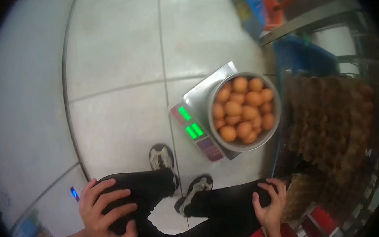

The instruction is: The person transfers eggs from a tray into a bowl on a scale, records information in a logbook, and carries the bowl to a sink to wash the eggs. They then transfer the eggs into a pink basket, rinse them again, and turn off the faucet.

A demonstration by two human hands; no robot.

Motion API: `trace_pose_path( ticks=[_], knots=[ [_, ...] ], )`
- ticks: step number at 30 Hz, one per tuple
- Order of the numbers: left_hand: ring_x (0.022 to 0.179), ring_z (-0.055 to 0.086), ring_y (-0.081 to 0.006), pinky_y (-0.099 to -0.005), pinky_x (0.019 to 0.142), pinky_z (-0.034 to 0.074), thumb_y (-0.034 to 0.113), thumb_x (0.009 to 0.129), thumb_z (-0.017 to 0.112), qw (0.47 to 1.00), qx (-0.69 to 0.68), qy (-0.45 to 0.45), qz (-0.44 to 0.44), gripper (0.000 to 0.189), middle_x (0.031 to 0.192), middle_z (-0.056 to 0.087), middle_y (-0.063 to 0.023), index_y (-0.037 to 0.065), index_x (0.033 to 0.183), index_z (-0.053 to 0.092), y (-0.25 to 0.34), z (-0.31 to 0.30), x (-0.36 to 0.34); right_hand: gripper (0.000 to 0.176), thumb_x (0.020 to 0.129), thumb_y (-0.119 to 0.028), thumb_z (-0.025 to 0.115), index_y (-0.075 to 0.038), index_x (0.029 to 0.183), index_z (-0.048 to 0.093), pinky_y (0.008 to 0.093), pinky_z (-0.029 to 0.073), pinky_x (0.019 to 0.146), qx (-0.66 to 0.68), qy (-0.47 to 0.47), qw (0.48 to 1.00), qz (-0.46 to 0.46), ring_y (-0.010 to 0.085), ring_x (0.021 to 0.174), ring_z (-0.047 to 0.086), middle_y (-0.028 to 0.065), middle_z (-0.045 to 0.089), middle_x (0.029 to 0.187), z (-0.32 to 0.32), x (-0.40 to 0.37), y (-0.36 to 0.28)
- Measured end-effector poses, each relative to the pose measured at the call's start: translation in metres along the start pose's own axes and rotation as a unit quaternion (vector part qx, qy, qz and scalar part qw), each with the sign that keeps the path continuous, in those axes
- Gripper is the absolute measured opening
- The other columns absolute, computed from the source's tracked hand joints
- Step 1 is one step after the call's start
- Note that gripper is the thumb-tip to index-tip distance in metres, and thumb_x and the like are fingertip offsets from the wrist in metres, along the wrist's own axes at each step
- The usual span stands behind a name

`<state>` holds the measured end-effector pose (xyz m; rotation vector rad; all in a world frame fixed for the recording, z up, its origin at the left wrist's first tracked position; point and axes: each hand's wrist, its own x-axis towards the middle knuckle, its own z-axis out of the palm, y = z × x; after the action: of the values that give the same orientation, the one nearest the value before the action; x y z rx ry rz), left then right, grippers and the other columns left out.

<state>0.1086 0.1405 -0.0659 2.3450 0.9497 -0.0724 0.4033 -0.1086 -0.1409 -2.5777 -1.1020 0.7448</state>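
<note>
Left hand rests on left knee, fingers spread, gripping nothing. Right hand lies on right knee, fingers loosely curled over it. On floor ahead: bowl of eggs on scale, egg trays just right.

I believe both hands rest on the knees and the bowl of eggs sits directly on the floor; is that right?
Not quite: the head view shows the bowl of eggs sitting on the scale, not directly on the floor. The left hand and right hand do rest on the knees.
</note>
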Motion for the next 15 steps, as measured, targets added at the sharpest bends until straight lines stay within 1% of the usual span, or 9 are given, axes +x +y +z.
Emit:
trace_pose_path(
  ticks=[2, 5, 7, 9, 11, 12, 13, 14, 15],
  knots=[
    [0.109, 0.058, -0.0311, -0.0505, 0.097, 0.040, 0.017, 0.059, 0.066, 0.999, -0.011, -0.029, -0.020, 0.024, 0.101, 0.068, -0.0045, 0.014, 0.082, 0.071, -0.002, -0.011, -0.014, 0.022, 0.073, -0.012, 0.072, -0.007, 0.094, 0.070, 0.0452, 0.043, 0.095, 0.002, -0.031, 0.999, -0.014, 0.0352, 0.110, 0.053, 0.0126, 0.058, 0.109, 0.001, -0.011, -0.011],
    [0.111, 0.057, -0.0347, -0.0531, 0.097, 0.039, 0.013, 0.058, 0.063, 0.994, -0.089, -0.036, -0.046, 0.022, 0.100, 0.067, -0.0079, 0.012, 0.079, 0.069, 0.002, -0.018, -0.037, 0.019, 0.072, -0.014, 0.073, -0.009, 0.091, 0.071, 0.0437, 0.045, 0.093, 0.023, -0.061, 0.998, -0.024, 0.0336, 0.106, 0.055, 0.0105, 0.060, 0.105, -0.010, -0.024, -0.033],
    [0.108, 0.059, -0.0310, -0.0443, 0.093, 0.043, 0.007, 0.063, 0.064, 0.986, -0.153, -0.017, -0.062, 0.016, 0.095, 0.068, -0.0045, 0.010, 0.079, 0.066, 0.014, -0.020, -0.051, 0.018, 0.074, -0.016, 0.073, -0.010, 0.090, 0.072, 0.0396, 0.046, 0.090, 0.043, -0.077, 0.996, -0.023, 0.0311, 0.102, 0.058, 0.0101, 0.063, 0.101, -0.017, -0.037, -0.050],
    [0.106, 0.060, -0.0301, -0.0412, 0.090, 0.044, 0.008, 0.071, 0.067, 0.975, -0.193, 0.009, -0.112, 0.008, 0.091, 0.067, -0.0067, 0.008, 0.079, 0.064, 0.030, -0.019, -0.068, 0.016, 0.079, -0.022, 0.071, -0.010, 0.090, 0.073, 0.0381, 0.047, 0.088, 0.058, -0.121, 0.991, -0.018, 0.0308, 0.101, 0.059, 0.0123, 0.065, 0.101, -0.018, -0.053, -0.061],
    [0.087, 0.063, -0.0318, -0.0407, 0.078, 0.048, 0.010, 0.074, 0.067, 0.957, -0.250, 0.045, -0.143, 0.008, 0.086, 0.066, -0.0108, 0.005, 0.079, 0.063, 0.039, -0.009, -0.098, 0.023, 0.085, -0.029, 0.066, -0.009, 0.091, 0.073, 0.0401, 0.047, 0.089, 0.103, -0.189, 0.977, 0.009, 0.0325, 0.101, 0.060, 0.0144, 0.066, 0.101, -0.018, -0.074, -0.076],
    [0.081, 0.061, -0.0350, -0.0422, 0.073, 0.048, 0.013, 0.073, 0.067, 0.953, -0.249, 0.103, -0.137, 0.010, 0.086, 0.064, -0.0137, 0.006, 0.081, 0.064, 0.046, 0.003, -0.117, 0.028, 0.087, -0.033, 0.063, -0.007, 0.097, 0.071, 0.0414, 0.046, 0.091, 0.092, -0.209, 0.973, -0.012, 0.0343, 0.103, 0.058, 0.0157, 0.065, 0.104, -0.009, -0.088, -0.075],
    [0.082, 0.060, -0.0362, -0.0435, 0.075, 0.049, 0.013, 0.072, 0.066, 0.938, -0.259, 0.152, -0.171, 0.012, 0.086, 0.064, -0.0153, 0.005, 0.082, 0.064, 0.057, 0.009, -0.136, 0.033, 0.089, -0.036, 0.061, -0.006, 0.102, 0.069, 0.0426, 0.044, 0.093, 0.083, -0.238, 0.966, -0.048, 0.0360, 0.105, 0.057, 0.0170, 0.064, 0.106, 0.006, -0.104, -0.071],
    [0.081, 0.060, -0.0374, -0.0438, 0.075, 0.049, 0.015, 0.073, 0.063, 0.936, -0.224, 0.202, -0.181, 0.014, 0.083, 0.063, -0.0160, 0.004, 0.082, 0.064, 0.067, 0.014, -0.160, 0.046, 0.090, -0.041, 0.058, -0.005, 0.118, 0.062, 0.0446, 0.039, 0.101, 0.032, -0.324, 0.941, -0.094, 0.0389, 0.117, 0.050, 0.0210, 0.058, 0.122, 0.014, -0.119, -0.064],
    [0.092, 0.059, -0.0372, -0.0480, 0.081, 0.047, 0.020, 0.075, 0.062, 0.939, -0.196, 0.178, -0.218, 0.021, 0.095, 0.063, -0.0168, 0.004, 0.089, 0.063, 0.077, 0.014, -0.191, 0.061, 0.089, -0.049, 0.057, -0.006, 0.132, 0.053, 0.0503, 0.031, 0.109, -0.069, -0.390, 0.910, -0.118, 0.0424, 0.131, 0.036, 0.0243, 0.045, 0.138, 0.032, -0.138, -0.056]
  ],
)
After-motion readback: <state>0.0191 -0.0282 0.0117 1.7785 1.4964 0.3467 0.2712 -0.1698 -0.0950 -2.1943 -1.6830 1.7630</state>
